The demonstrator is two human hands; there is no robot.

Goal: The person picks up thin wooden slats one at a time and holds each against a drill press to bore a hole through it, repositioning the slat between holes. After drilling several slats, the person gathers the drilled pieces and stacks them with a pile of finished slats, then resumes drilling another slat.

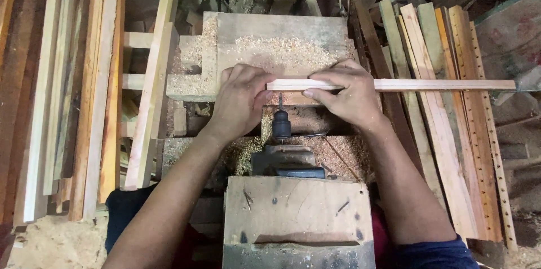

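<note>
Both hands grip a thin wooden strip [389, 84] flat across a sawdust-covered tabletop [282, 38]: left hand [242, 100] at its end, right hand [344, 94] beside it, drill bit [280, 101] between.

We look down on a cramped woodworking spot. A sawdust-strewn wooden surface [282, 38] sits at the centre. Stacked planks [84, 88] lean at our left, and more slats [445, 122], some drilled with rows of holes, lie at our right. Sawdust covers the floor [51, 243]. The light is dim and warm.
</note>
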